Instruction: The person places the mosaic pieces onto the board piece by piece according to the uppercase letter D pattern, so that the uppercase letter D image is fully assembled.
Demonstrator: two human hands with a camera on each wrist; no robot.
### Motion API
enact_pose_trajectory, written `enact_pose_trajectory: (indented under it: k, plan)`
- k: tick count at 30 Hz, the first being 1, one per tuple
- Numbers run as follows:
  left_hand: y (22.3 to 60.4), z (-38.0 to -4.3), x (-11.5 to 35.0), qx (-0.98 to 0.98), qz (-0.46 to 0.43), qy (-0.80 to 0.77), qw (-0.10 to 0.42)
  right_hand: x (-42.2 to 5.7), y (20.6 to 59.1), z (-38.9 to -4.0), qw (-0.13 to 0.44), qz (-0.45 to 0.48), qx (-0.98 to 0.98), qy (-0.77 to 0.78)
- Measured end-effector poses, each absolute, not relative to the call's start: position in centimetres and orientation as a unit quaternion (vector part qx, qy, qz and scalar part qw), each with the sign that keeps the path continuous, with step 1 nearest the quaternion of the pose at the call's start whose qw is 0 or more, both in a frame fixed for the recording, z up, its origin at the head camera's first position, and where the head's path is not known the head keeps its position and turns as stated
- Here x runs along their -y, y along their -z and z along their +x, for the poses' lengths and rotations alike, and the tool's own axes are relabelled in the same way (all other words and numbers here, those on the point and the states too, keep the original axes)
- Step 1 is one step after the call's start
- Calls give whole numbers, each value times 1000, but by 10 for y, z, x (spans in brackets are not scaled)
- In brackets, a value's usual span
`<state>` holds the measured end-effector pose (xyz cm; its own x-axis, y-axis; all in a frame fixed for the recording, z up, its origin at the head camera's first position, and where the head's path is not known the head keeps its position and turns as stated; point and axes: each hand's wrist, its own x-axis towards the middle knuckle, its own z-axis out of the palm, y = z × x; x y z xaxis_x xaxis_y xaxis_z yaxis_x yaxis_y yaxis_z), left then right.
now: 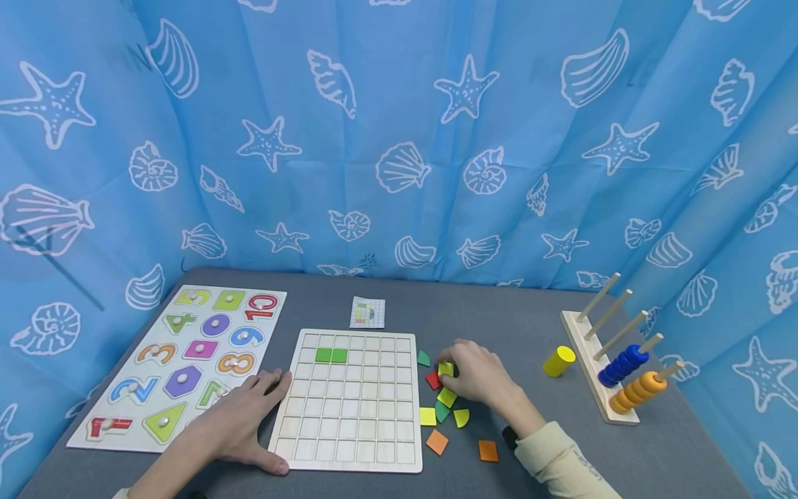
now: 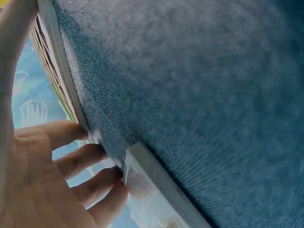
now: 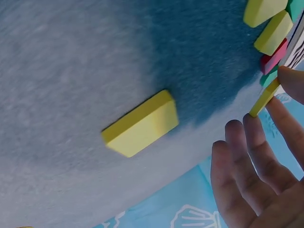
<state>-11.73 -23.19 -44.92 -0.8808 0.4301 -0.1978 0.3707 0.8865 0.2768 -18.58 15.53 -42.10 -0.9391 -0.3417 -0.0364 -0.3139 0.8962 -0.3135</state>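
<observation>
The right hand [image 1: 476, 371] is pinching a yellow square tile [image 1: 445, 369] right of the pale wooden grid board [image 1: 349, 409]; a red tile [image 1: 433, 380] is lying between. The left hand [image 1: 240, 416], fingers extended, is touching the board's left edge, overlapping a white number puzzle [image 1: 240, 316]. A yellow cylinder [image 1: 558, 362] is resting farther right.

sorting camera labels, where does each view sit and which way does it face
Head: worn on the head, facing forward and down over the grid board toward the curtain; left hand and right hand, with forearms, show.
Left wrist: on that wrist, facing along the tabletop; the left hand's palm side shows.
Right wrist: on that wrist, facing along the tabletop toward loose tiles; part of the right hand shows.
Shared: head and right wrist show the right hand pinching a yellow tile.
</observation>
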Motion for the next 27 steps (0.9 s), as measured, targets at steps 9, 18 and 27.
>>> enact_pose_trajectory:
  k: [9,18,27]
  plan:
    - [447,-117,230,-962,205,-118,138,-139,421,-187,31,-182,-969,162]
    - [449,-118,231,-962,205,-116,140,-119,421,-190,26,-219,-960,175]
    - [448,-119,231,-961,206,-114,142,-97,415,-193,16,-248,-951,184]
